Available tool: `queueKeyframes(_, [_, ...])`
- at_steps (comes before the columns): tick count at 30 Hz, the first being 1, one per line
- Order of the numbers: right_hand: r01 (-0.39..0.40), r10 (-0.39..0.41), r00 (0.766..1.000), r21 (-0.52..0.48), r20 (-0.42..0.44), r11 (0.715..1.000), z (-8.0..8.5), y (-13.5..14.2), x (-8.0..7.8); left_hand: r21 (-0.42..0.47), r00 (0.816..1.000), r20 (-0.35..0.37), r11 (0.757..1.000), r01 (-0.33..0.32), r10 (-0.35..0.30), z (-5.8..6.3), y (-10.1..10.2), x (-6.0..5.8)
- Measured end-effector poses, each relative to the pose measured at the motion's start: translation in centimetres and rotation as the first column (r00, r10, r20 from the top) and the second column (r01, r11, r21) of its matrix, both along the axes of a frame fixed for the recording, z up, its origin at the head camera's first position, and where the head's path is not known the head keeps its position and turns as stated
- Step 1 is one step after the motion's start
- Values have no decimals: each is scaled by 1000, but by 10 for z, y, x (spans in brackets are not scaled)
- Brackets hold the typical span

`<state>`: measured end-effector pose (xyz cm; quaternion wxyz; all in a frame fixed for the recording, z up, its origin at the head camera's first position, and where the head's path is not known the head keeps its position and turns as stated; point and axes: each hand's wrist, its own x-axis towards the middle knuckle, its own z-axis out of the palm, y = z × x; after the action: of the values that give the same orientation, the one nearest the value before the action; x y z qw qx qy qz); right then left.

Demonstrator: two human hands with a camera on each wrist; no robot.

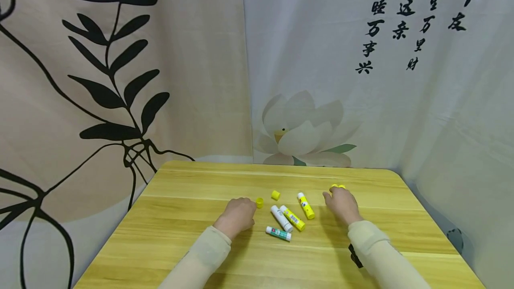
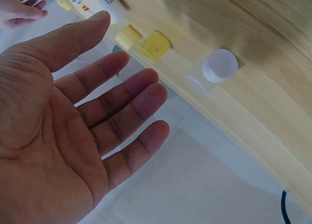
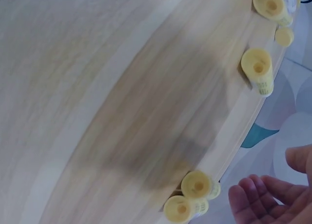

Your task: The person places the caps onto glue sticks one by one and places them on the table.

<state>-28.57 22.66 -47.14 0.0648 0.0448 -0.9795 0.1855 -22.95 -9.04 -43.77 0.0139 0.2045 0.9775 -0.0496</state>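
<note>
White curtain [image 1: 313, 57], leftmost column: reads 和睦万事兴 in black brush characters
Second column: reads 胜远亲
Third column: reads 生万里财, under a character partly cut off
Rightmost column: reads 下友, under another cut character
Yellow tubes [image 1: 292, 217]: printed too small to read
White tube [image 1: 282, 218]: likewise illegible
Teal-labelled tube [image 1: 278, 233]: illegible too

Shows left hand [image 2: 63, 121] palm toward camera, fingers relaxed and slightly apart. Records two yellow caps [image 2: 155, 46] just beside each other on wooden table [image 2: 263, 112], white-and-clear cylinder [image 2: 220, 65] to their right. Catches right hand [image 2: 19, 11] and printed white tube [image 2: 111, 8] at upper left.
</note>
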Motion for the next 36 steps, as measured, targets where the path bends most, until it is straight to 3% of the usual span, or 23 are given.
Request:
queueKeyframes(27, [-49, 50, 994, -10, 98, 999, -8, -34, 7, 9, 1000, 20, 1000, -17, 17, -5, 1, -2])
queueKeyframes(36, [-52, 52, 993, -6, 104, 999, -19, -42, 8, 4, 1000, 17, 1000, -23, 23, -6, 2, -2])
